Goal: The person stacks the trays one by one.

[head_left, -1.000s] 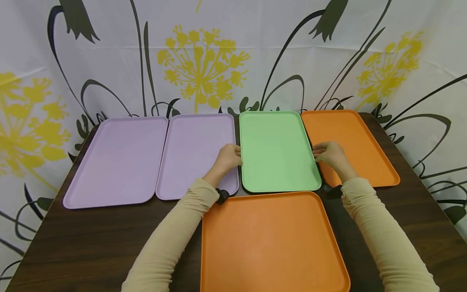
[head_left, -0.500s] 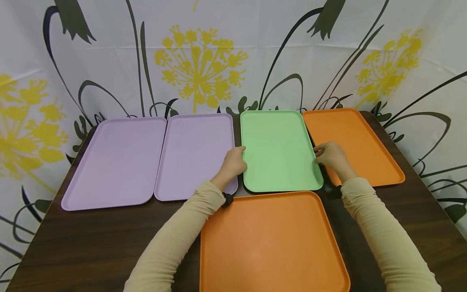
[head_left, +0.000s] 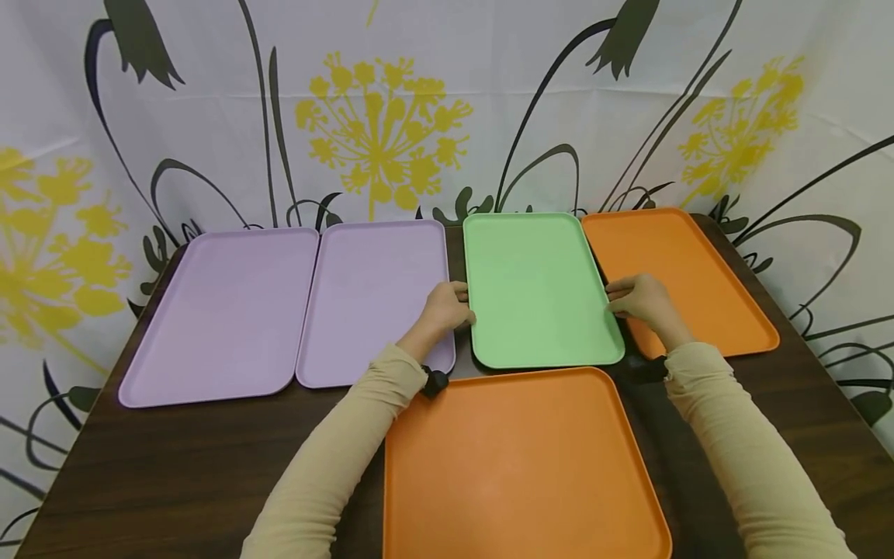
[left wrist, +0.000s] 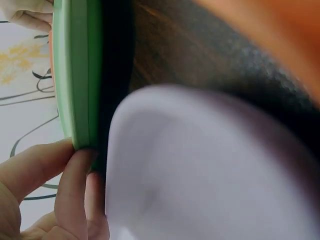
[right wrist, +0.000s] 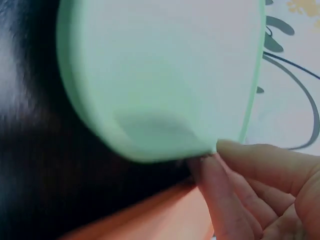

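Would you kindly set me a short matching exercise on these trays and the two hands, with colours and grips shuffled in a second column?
Column one
1. Leftmost tray
2. Nearest tray
3. Left hand
4. Right hand

Column two
A. Pinches the green tray on the side facing the far orange tray
B. Is orange
C. Pinches the green tray on the side facing a purple tray
D. Is purple

Right pairs: 1-D, 2-B, 3-C, 4-A

Dark wood-grain table (head_left: 174, 466); white cloth backdrop (head_left: 489, 116); yellow flower print (head_left: 380, 144)
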`<state>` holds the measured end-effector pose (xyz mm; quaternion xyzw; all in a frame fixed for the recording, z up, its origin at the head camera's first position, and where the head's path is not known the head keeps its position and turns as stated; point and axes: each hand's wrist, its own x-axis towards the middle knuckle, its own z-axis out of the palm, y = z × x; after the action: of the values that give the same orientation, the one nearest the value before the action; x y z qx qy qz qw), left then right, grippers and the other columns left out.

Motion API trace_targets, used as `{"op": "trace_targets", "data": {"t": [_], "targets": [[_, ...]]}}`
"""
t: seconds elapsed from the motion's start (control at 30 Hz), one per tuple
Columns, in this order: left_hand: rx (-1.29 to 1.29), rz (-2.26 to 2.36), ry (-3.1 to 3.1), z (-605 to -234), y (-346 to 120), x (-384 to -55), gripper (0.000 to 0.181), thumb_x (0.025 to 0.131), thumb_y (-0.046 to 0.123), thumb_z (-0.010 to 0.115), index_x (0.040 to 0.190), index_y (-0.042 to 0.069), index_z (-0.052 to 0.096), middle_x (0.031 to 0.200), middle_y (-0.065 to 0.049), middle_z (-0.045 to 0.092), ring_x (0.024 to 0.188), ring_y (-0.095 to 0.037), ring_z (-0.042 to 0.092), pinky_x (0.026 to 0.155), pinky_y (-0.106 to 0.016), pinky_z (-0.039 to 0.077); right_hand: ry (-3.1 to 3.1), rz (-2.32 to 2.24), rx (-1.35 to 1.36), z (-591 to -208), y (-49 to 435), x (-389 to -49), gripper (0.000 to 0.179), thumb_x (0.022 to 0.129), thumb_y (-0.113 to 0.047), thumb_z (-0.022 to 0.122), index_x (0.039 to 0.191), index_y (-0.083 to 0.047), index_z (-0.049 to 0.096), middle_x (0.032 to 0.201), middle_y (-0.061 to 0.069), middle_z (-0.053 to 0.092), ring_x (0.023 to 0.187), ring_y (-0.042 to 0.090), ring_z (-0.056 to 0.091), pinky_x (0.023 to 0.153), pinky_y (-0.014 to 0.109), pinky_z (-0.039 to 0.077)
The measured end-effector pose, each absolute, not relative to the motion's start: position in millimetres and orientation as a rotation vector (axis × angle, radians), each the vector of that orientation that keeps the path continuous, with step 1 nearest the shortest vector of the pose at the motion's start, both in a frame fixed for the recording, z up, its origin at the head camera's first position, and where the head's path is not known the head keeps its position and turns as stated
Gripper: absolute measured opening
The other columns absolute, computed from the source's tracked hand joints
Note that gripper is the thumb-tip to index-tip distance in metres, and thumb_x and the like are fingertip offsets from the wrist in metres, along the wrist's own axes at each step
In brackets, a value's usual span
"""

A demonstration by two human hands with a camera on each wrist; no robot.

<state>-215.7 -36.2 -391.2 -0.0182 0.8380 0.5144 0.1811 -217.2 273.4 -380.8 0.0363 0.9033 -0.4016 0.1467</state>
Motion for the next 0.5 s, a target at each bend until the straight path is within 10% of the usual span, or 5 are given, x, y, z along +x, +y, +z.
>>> {"op": "trace_targets", "data": {"t": [0.23,0.5], "targets": [[-0.054,1.423,2.389,-392.5,-33.2,-215.7,0.066,0.077,-0.013,0.059,0.140,-0.005,0.042,0.133,-0.024,0.055,0.111,-0.032,0.060,0.059,-0.019,0.044,2.573,-1.322,0.139,-375.1,302.6,-212.7,0.050,0.093,-0.008,0.059,0.135,0.014,0.044,0.095,0.003,0.071,0.070,-0.010,0.061,0.073,0.017,0.058],[-0.038,1.404,2.386,-394.1,-32.0,-216.3,0.067,0.078,-0.013,0.058,0.142,-0.005,0.040,0.135,-0.024,0.053,0.089,-0.021,0.059,0.055,-0.018,0.041,2.621,-1.395,0.273,-378.2,359.8,-211.8,0.051,0.095,-0.016,0.058,0.137,0.008,0.044,0.071,-0.035,0.052,0.068,-0.016,0.057,0.070,0.012,0.056]]}}
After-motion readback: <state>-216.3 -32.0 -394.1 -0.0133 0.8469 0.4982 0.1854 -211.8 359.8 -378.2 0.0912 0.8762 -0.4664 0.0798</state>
